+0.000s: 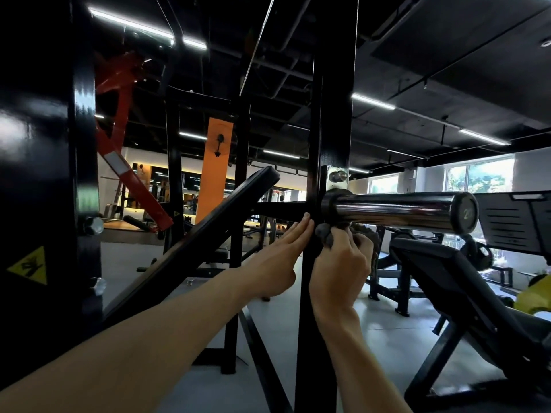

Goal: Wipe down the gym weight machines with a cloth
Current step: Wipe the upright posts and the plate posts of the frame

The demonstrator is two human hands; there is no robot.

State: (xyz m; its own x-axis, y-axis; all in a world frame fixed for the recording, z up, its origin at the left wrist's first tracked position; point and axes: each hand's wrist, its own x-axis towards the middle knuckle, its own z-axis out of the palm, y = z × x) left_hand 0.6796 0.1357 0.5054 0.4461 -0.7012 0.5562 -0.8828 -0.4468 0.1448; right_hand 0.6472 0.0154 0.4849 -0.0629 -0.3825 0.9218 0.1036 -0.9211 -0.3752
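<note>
While far from finished, judging by the frame (35,174) left of both hands and the bench (465,281) to the right, neither touched. Wiped at that moment only where the post (331,114) between the hands met the bar (396,210) just above the right. Left hand (277,257) flat, fingers straight against the post. Right hand (340,269) clamped on the bunched cloth (331,234), pressed under the bar's collar.

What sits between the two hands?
The black upright post, in the head view: left hand flat against it, right hand gripping the cloth.
</note>
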